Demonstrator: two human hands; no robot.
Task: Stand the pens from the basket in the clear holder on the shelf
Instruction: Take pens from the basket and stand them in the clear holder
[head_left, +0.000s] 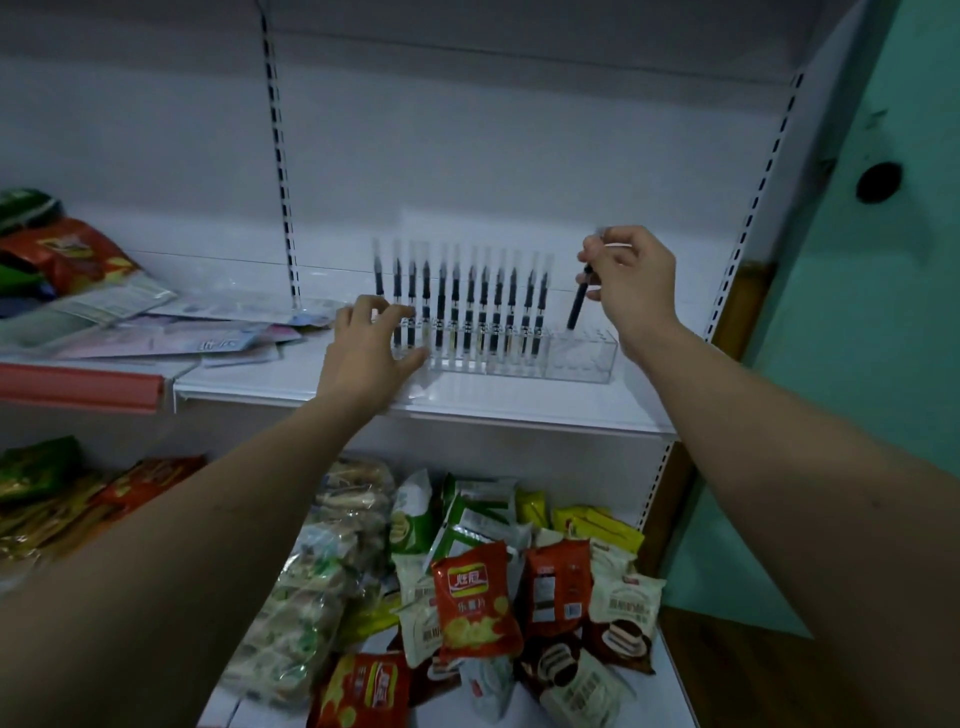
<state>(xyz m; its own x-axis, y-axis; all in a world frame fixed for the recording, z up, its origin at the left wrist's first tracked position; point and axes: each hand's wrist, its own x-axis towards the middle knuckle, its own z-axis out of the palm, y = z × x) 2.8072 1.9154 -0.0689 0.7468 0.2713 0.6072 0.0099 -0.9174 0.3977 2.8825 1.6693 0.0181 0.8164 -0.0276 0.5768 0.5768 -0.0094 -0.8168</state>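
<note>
A clear holder (582, 358) stands on the white shelf (519, 402). Several dark pens (470, 306) with clear caps stand upright in its left and middle slots. The right end of the holder has no pens in it. My right hand (631, 283) pinches one dark pen (579, 301) near its top, tilted, with its lower tip over the right-end slots. My left hand (371, 348) rests with spread fingers against the holder's left end. The basket is out of view.
Snack bags and flat packets (130, 312) lie on the shelf to the left. The lower shelf is heaped with snack packets (467, 597). A slotted upright (280, 156) runs up the back panel. A green wall (857, 260) stands to the right.
</note>
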